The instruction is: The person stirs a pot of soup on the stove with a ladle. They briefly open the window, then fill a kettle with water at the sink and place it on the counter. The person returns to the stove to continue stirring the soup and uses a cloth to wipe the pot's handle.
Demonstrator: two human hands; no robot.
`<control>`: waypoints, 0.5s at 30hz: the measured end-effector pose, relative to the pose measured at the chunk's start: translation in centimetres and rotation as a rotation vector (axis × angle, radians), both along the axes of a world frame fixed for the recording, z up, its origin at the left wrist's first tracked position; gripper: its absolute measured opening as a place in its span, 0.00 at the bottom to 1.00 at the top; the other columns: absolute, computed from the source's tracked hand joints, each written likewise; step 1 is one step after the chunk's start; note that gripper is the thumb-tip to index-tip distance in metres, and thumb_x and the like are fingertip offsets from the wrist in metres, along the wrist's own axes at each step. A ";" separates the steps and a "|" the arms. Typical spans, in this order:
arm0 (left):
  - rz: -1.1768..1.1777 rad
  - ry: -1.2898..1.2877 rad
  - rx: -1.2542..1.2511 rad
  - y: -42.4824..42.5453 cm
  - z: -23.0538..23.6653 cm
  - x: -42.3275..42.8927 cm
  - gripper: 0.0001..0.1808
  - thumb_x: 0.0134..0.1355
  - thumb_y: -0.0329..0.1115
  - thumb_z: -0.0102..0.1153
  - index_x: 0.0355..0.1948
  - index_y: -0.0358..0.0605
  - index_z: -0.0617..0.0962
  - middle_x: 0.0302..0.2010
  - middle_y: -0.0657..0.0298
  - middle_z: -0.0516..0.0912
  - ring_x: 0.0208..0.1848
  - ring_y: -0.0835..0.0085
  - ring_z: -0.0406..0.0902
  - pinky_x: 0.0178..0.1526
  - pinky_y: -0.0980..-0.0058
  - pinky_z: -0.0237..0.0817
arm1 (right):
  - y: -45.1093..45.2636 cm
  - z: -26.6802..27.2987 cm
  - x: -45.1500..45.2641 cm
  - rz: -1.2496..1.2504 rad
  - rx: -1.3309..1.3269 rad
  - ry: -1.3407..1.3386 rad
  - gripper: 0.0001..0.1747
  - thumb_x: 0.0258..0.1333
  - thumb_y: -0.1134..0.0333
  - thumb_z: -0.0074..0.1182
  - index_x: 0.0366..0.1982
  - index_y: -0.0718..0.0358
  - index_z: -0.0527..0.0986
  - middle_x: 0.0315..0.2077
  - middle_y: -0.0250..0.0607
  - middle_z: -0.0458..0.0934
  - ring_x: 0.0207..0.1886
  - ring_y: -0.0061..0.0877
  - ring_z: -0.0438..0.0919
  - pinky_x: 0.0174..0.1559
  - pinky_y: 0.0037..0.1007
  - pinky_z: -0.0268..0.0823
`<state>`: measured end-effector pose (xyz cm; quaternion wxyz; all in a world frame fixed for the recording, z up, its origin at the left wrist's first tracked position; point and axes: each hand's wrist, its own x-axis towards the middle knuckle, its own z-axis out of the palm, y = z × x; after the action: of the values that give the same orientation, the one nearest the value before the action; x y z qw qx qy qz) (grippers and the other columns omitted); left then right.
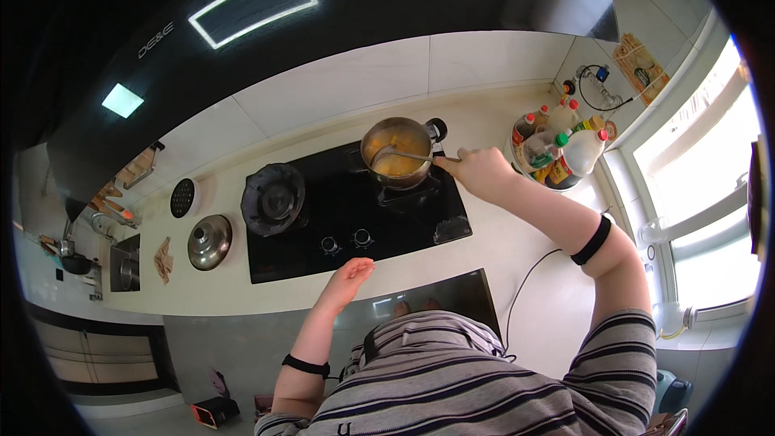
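Observation:
My right hand (484,172) grips the handle of a metal ladle (412,156), whose bowl dips into a steel pot (370,172). Yellow-orange soup with chunks (396,163) fills part of that pot, which stands on the right burner of a black glass gas hob (336,194). Near the hob's front edge, by the control knobs (345,241), my left hand (350,281) hovers with nothing in it. Its fingers lie close together, partly curled, and the thumb is hard to make out. The left burner, wrapped in dark foil-like covering (275,200), carries no pot.
A domed metal lid (209,242), a crumpled brown cloth (163,260) and a round black perforated item (184,198) lie left of the hob. Several sauce and oil bottles (563,145) crowd the right corner. A black range hood (363,0) overhangs; a cable (517,290) crosses the right counter.

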<state>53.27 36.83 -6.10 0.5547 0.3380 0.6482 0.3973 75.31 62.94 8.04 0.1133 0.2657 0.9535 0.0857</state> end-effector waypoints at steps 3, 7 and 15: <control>-0.022 -0.004 -0.016 1.0 0.8 0.8 0.18 0.65 0.38 0.52 0.52 0.40 0.73 0.50 0.60 0.78 0.56 0.72 0.71 0.59 0.74 0.60 | 0.8 1.6 1.9 0.145 0.100 0.001 0.27 0.55 0.68 0.48 0.59 0.44 0.66 0.35 0.38 0.74 0.35 0.31 0.79 0.33 0.30 0.73; -0.036 0.009 -0.008 1.6 0.6 1.3 0.18 0.65 0.40 0.53 0.53 0.44 0.73 0.49 0.62 0.79 0.54 0.73 0.72 0.56 0.74 0.60 | 2.6 1.5 4.3 0.284 0.244 0.080 0.30 0.52 0.70 0.49 0.58 0.40 0.67 0.30 0.36 0.73 0.32 0.29 0.78 0.30 0.27 0.72; -0.004 -0.007 0.039 1.5 0.1 0.9 0.19 0.65 0.40 0.52 0.52 0.40 0.73 0.49 0.60 0.79 0.54 0.74 0.73 0.58 0.75 0.60 | 1.1 3.6 4.9 -0.278 -0.363 0.389 0.20 0.59 0.65 0.48 0.54 0.50 0.73 0.27 0.41 0.76 0.32 0.28 0.77 0.35 0.30 0.69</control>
<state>54.19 38.34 -6.03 0.5511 0.3485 0.6377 0.4101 80.18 64.04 11.68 -0.0153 0.3806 0.9116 -0.1548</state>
